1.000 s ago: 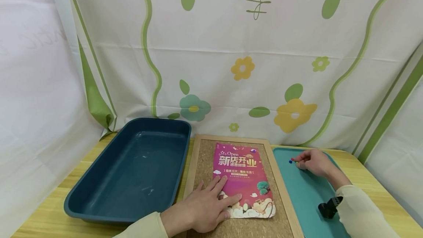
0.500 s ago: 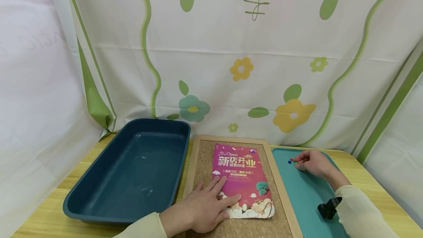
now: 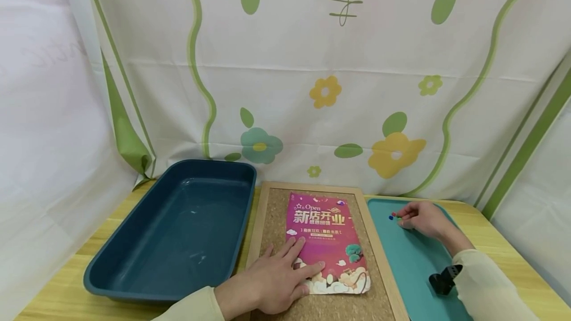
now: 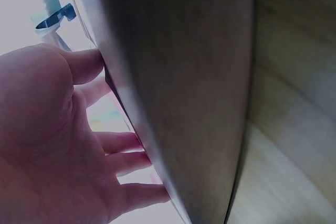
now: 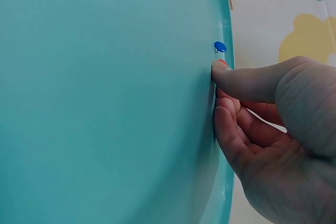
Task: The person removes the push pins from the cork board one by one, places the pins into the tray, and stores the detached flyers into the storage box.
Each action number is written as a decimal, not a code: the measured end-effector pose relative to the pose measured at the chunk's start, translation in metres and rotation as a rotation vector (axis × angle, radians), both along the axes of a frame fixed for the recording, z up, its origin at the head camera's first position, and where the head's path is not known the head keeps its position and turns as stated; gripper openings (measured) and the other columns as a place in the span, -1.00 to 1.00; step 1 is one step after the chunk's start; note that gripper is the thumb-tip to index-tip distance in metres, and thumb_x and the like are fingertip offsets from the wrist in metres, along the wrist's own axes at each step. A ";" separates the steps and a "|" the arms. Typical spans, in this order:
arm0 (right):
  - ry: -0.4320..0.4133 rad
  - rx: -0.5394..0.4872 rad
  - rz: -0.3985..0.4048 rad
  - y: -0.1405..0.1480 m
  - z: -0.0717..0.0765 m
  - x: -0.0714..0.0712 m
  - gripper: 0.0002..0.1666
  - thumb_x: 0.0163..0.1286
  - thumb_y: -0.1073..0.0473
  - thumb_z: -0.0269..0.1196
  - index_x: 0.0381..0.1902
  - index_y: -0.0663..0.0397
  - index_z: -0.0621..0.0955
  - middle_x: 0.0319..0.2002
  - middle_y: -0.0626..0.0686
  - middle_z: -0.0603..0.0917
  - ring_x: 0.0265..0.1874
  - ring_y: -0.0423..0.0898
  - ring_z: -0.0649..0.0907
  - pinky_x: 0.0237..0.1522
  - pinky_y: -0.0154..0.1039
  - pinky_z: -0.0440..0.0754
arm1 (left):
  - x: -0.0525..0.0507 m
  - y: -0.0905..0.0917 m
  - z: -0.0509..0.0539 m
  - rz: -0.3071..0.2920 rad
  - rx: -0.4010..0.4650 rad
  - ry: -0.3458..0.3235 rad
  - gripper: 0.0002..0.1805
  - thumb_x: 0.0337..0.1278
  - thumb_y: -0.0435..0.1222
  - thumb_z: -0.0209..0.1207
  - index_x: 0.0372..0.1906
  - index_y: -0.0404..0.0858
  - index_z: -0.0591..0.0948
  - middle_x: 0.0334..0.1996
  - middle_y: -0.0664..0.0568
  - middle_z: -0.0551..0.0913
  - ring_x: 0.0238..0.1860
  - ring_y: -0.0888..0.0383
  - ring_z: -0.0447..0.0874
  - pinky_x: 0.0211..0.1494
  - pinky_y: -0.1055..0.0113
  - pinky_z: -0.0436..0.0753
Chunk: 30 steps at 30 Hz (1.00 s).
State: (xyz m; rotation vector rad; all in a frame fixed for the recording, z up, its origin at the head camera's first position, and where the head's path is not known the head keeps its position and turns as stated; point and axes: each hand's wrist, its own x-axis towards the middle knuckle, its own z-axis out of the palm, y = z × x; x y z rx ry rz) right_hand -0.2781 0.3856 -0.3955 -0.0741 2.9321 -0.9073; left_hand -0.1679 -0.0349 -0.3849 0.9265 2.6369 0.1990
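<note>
Teal tray (image 3: 412, 261) as landmark: at its far end, blue pin (image 5: 220, 47) and red pin (image 5: 223, 62), just beside the nearer right hand (image 3: 421, 219), bunched; cannot tell whether pinching anything. Left of tray, well apart: left hand (image 3: 276, 279), spread across pink poster (image 3: 327, 241).

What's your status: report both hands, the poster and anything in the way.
Left hand spread on poster atop corkboard. Right hand at red tack on teal tray, grip unclear. Blue tack close by. Nothing plainly in the way.
</note>
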 end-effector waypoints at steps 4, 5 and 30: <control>-0.001 -0.004 0.007 0.000 -0.001 0.000 -0.76 0.42 0.24 0.40 -0.06 0.30 0.71 -0.23 0.07 0.74 -0.30 -0.10 0.63 -0.31 -0.26 0.60 | 0.000 0.000 0.001 0.002 0.000 0.003 -0.35 0.53 0.15 0.08 0.60 0.57 0.20 0.75 0.10 0.03 0.75 -0.05 0.02 0.57 -0.37 0.34; -0.002 -0.003 0.007 0.000 -0.001 0.000 -0.76 0.42 0.24 0.40 -0.06 0.30 0.71 -0.23 0.07 0.74 -0.30 -0.10 0.63 -0.31 -0.26 0.60 | 0.000 0.000 0.001 0.001 0.001 0.004 -0.35 0.52 0.15 0.08 0.60 0.56 0.20 0.75 0.10 0.03 0.75 -0.06 0.02 0.57 -0.37 0.34; -0.024 -0.024 0.001 0.000 0.002 0.002 -0.71 0.45 0.21 0.39 -0.01 0.35 0.69 -0.18 0.12 0.73 -0.25 -0.10 0.62 -0.27 -0.25 0.60 | 0.000 0.000 0.000 -0.006 -0.001 0.012 -0.34 0.52 0.15 0.08 0.60 0.56 0.20 0.75 0.10 0.04 0.75 -0.05 0.02 0.57 -0.37 0.35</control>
